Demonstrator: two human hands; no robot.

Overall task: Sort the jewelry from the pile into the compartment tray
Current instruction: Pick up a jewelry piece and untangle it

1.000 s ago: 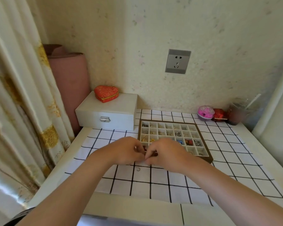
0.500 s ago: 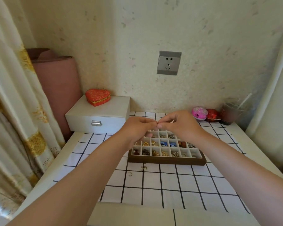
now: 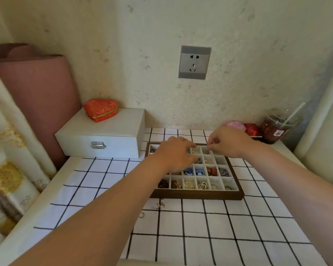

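A pale, speckled wall (image 3: 161, 31) backs the scene, with a grey socket (image 3: 194, 62) set in it. The light is soft and even. The off-white counter (image 3: 73, 164) is spread with a white cloth (image 3: 200, 237) gridded in black. At the left hangs a cream curtain (image 3: 6, 169) with gold patterning — behind it, a dusty-pink roll (image 3: 33, 89) stands upright. Another pale curtain (image 3: 327, 121) edges the right.

Soft, warm daylight lit the scene evenly, and the curtain (image 3: 8, 146) at the left edge glowed brightest. Shadows were faint and soft-edged. Wide-angle distortion bowed straight lines toward the edges. Focus was slightly soft, so the small pieces (image 3: 201, 185) in the tray (image 3: 196, 196) blurred together.
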